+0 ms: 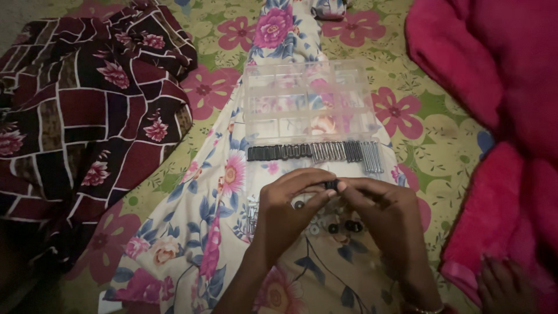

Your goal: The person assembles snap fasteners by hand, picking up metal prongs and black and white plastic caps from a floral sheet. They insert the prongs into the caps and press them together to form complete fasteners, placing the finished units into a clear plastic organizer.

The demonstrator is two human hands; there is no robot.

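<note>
Both the left hand (288, 212) and right hand (381, 212) pinch a small black part (331, 185), which may slip toward 6 o'clock into the floral cloth (232, 174).

floral bedsheet (442, 139), pink blanket (494, 70), dim light

Small dark cylindrical part (331, 185), pinched between fingertips just below the row of dark and silvery pins (314, 152).

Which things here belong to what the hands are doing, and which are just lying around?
In use: left hand, right hand, small black part, row of screws, clear plastic organizer box, loose round pieces.
Lying about: maroon patterned cloth, pink blanket.
</note>
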